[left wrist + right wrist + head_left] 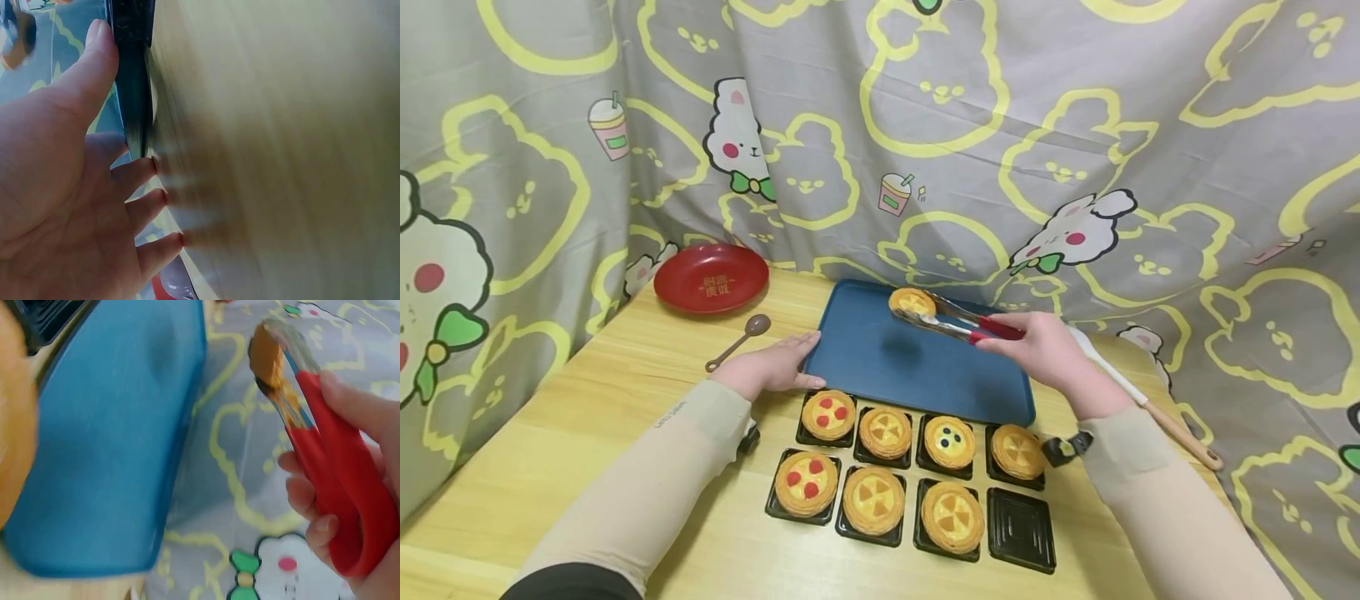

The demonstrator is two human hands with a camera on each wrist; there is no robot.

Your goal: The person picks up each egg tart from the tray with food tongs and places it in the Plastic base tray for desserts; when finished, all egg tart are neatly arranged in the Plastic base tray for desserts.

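My right hand (1045, 346) grips a pair of metal tongs with red handles (996, 327). Between the tong tips a round yellow egg tart (912, 298) hangs above the blue tray (857, 354), which bears its shadow. The right wrist view shows fingers and thumb wrapped about the red grip (334, 462), the tart (265, 356) pinched at the far end. My left hand (778, 364) rests at the tray's left edge, thumb near its front corner. In the left wrist view, the hand's (69, 181) fingers reach straight down to the wooden table beside the tray's rim.
In front of the tray, several tarts sit in black square holders in two rows; one holder (1021, 529) shows its bare ridged bottom. A red plate (711, 279) and brown spoon (739, 342) lie left. A wooden-handled spatula (1180, 433) lies right. Patterned curtain hangs behind.
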